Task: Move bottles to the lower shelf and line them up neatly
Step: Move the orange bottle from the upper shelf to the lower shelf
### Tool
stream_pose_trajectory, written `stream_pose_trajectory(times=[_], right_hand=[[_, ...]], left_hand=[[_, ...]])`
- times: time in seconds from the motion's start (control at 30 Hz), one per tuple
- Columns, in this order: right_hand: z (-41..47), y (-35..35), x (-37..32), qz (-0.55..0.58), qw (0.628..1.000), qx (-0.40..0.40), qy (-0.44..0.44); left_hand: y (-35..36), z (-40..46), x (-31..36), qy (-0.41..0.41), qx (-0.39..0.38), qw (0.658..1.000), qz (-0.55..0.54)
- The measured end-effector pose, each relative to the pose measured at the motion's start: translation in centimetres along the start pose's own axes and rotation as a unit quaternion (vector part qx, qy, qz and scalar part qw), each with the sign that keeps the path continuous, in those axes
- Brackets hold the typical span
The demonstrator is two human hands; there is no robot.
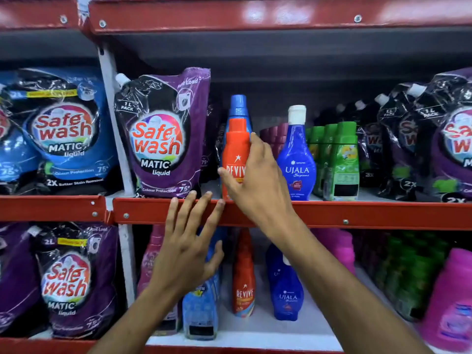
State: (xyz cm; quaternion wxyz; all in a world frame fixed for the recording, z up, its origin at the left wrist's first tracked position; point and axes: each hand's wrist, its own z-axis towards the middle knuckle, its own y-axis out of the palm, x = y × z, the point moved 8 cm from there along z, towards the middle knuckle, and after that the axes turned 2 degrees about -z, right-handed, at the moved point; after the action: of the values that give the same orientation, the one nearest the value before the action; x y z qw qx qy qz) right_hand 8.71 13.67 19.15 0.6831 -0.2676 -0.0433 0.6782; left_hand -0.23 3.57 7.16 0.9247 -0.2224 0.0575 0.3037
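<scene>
On the upper shelf [383, 215] an orange Revive bottle [236, 149] stands upright, and my right hand [255, 175] wraps around its lower part. Behind it stands a taller blue-capped bottle [238, 107]. To the right is a blue Ujala bottle [296, 159] with a white cap. On the lower shelf [242, 339] stand a light blue bottle [201, 310], another orange Revive bottle [244, 277] and another blue Ujala bottle [287, 295]. My left hand [189, 249] is spread flat, fingertips on the red shelf edge, holding nothing.
Purple and blue Safewash pouches [163, 134] fill the left of both shelves and the upper right. Green bottles [342, 162] stand right of the Ujala bottle. Pink bottles [452, 300] and dark green bottles [408, 274] crowd the lower shelf's right. A pink bottle [150, 254] is behind my left hand.
</scene>
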Motion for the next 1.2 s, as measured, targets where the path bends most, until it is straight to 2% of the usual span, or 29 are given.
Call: stream_pose_trajectory(times=[0.23, 0.4, 0.47, 0.57, 0.73, 1.0, 1.2], right_hand=[[1.9, 0.4, 2.1, 0.062, 0.996, -0.010, 0.060], [-0.3, -4.7, 1.8, 0.140, 0.978, 0.151, 0.012], [-2.0, -6.6, 1.4, 0.158, 0.972, 0.173, -0.010], [-5.3, -6.9, 1.8, 0.191, 0.974, 0.120, -0.017], [-11.9, -3.0, 4.8, 0.197, 0.980, 0.022, 0.005], [-19.9, 8.8, 12.9, 0.158, 0.967, -0.128, 0.157], [-21.9, 14.3, 15.3, 0.127, 0.956, -0.178, 0.194]], left_hand=[[1.1, -0.5, -0.1, 0.011, 0.023, 1.000, 0.011], [1.3, -0.6, -0.1, 0.010, 0.058, 0.998, 0.003], [1.3, -0.5, -0.1, 0.007, 0.073, 0.997, -0.005], [1.3, -0.5, 0.0, 0.002, 0.093, 0.996, -0.010], [1.3, -0.4, -0.1, -0.001, 0.101, 0.995, -0.008], [1.4, -0.3, 0.1, -0.024, 0.128, 0.991, -0.025], [1.5, -0.1, 0.2, -0.038, 0.141, 0.988, -0.043]])
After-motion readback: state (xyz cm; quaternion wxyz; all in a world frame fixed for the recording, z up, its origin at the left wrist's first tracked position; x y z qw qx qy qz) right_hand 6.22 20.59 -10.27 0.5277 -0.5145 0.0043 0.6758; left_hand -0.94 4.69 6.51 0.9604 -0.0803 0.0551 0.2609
